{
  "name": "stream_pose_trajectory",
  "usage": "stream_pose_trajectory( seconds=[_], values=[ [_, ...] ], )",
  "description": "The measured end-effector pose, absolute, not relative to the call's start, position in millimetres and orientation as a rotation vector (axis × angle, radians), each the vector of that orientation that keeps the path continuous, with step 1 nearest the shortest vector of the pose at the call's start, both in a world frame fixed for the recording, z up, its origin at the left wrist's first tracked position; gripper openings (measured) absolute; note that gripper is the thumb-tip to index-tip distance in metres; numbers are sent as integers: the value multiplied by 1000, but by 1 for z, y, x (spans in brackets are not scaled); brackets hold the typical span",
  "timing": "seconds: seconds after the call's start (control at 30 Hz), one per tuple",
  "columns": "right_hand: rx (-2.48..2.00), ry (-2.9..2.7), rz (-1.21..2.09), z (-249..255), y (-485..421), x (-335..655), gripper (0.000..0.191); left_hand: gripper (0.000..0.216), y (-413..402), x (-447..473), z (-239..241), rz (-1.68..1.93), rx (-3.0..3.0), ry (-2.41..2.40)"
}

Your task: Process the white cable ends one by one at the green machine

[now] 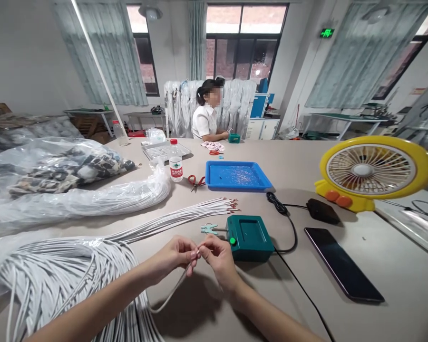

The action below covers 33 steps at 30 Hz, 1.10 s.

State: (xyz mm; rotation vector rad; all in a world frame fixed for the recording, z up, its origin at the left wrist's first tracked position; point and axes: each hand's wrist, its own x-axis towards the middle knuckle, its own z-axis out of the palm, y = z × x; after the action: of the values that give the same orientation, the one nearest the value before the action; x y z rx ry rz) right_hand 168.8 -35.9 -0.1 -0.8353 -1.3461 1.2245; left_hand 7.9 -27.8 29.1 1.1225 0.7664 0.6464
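Note:
My left hand pinches the end of a single white cable that loops down toward the table's near edge. My right hand meets it, fingertips pinched at the same cable tip. Both hands hover just in front of a small green box device with a green knob and a pale key-shaped piece sticking out of its left side. A large bundle of white cables lies at my left, and several cables with bare wire tips fan out behind the hands.
A blue tray, red scissors, a water bottle and bagged cables sit further back. A yellow fan, a black adapter and a phone lie right. Another person sits at the far side.

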Motion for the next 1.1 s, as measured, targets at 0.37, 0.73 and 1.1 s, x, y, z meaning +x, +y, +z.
stream_pose_trajectory(
  seconds=[0.37,0.73,1.1],
  values=[
    [-768,-1386,1159,7,-37,173,26,32,-27,3,27,564,1043,649],
    [-910,-1240,1084,4,-40,174,30,32,-24,2,29,617,1047,713],
    [-829,-1282,1333,-13,-37,165,39,41,-20,10,11,640,1106,751]
  ],
)
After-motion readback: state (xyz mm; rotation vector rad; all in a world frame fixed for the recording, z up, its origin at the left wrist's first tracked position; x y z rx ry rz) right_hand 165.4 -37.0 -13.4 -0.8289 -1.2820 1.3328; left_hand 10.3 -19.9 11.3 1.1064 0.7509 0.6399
